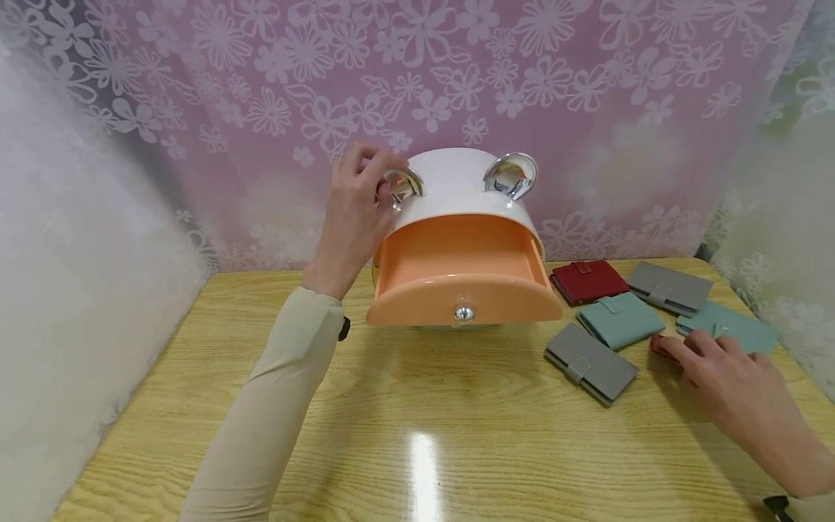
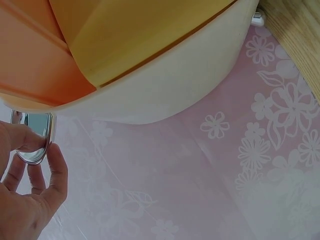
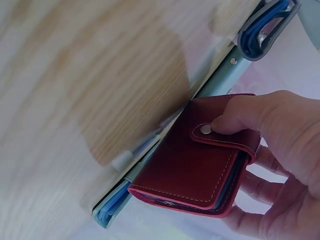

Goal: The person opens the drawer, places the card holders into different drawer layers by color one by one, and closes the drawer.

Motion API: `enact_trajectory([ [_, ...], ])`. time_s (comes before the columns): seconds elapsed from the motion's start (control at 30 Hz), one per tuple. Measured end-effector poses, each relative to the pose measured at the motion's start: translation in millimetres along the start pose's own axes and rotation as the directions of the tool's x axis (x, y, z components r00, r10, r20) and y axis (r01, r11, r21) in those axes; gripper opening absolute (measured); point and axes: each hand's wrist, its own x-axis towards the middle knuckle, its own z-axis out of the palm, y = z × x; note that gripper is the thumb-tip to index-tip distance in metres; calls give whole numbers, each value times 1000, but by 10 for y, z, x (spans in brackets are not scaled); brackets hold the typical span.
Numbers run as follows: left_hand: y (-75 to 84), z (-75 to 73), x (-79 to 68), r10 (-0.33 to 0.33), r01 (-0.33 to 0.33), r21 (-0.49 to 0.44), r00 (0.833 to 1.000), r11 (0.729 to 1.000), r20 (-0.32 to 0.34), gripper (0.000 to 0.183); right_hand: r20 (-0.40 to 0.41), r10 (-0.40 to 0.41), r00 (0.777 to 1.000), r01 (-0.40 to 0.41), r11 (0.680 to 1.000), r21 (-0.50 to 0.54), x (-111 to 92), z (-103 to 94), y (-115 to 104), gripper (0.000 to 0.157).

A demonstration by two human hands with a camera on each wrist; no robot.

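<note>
Here on the left, the left hand (image 1: 357, 206) has the silver ear (image 1: 414, 181) of the white box (image 1: 450, 170) pinched, thumb against the shiny face, fingers behind. The box's orange drawer (image 1: 411, 304) juts out toward us, round silver knob (image 1: 464, 313) front and centre.

Over to the right side of the wooden table (image 1: 365, 420) — and the right hand (image 1: 740, 377) has the snap-strap red wallet (image 3: 185, 160) pinched, thumb by the metal snap, fingers underneath; whether it touches the tabletop, I can't tell. It sits between the near grey wallet (image 1: 590, 362) and the right-hand mint wallet (image 1: 737, 330). Just behind, the other mint wallet (image 1: 621, 319) lies near the back red wallet (image 1: 590, 281) and the back grey wallet (image 1: 672, 286).
</note>
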Motion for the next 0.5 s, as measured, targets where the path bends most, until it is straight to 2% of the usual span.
enact_trajectory([
  [0.17,4,-2,-3,-24,24,-1,1000,1000,11,23,-54,-22,998,22,1000,-3,1,-12,-26,61],
  [0.5,17,-13,-8,-20,20,6,1000,1000,15,24,-135,-49,990,51,999,7,23,-41,-20,64],
])
